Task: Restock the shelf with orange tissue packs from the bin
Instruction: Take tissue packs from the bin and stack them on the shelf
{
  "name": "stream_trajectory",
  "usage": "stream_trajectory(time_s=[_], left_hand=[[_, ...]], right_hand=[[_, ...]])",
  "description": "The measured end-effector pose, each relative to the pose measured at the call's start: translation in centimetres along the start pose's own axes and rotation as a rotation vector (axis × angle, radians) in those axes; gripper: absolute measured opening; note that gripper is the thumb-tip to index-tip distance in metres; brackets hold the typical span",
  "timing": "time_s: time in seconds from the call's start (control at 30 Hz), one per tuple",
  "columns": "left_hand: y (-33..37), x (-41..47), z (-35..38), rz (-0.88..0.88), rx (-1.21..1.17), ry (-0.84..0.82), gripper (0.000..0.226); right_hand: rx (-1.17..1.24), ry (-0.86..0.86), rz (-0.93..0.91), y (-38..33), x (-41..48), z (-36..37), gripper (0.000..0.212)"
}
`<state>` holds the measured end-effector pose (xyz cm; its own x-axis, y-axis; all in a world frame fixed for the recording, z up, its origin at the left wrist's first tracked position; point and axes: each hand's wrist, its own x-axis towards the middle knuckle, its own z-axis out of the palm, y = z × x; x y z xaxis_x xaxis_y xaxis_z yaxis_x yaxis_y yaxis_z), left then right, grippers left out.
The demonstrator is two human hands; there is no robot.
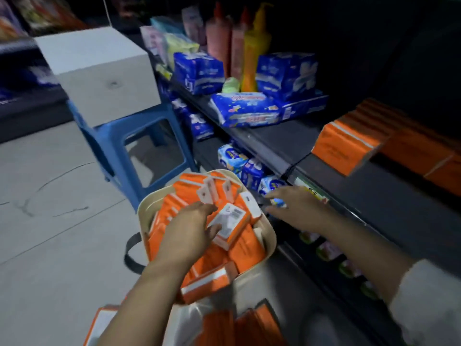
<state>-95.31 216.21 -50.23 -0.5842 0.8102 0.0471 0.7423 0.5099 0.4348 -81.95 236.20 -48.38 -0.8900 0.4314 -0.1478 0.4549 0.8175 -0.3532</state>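
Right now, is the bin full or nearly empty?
Full: orange packs heap up to the bin rim.

Tissue packs (239, 248) in bin (142, 211), shelf (399, 211) right, stool (112, 148) behind

Dark shelf (287, 141) is carrying blue packs (247, 109) at left, orange tissue packs (346, 146) sitting at right. Grey floor (50, 196) is bearing blue stool (117, 146) and beige bin (142, 211), near shelf.
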Motion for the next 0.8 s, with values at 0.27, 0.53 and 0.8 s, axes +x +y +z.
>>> stream_trajectory(time_s=[0.27,0.53,0.8], left_hand=[[-3.8,-3.7,0.6,-0.128,-0.029,-0.11,0.049],[-6.1,-2.5,0.6,-0.164,-0.069,-0.166,0.055],[-6.4,-2.2,0.8,-0.156,-0.092,-0.198,0.056]], right_hand=[[-0.028,-0.101,-0.013,-3.4,0.0,9.5,0.066],[-0.341,0.075,-0.071,-5.0,2.0,14.1,0.073],[-0.416,0.042,-0.053,-4.1,2.6,14.9,0.068]])
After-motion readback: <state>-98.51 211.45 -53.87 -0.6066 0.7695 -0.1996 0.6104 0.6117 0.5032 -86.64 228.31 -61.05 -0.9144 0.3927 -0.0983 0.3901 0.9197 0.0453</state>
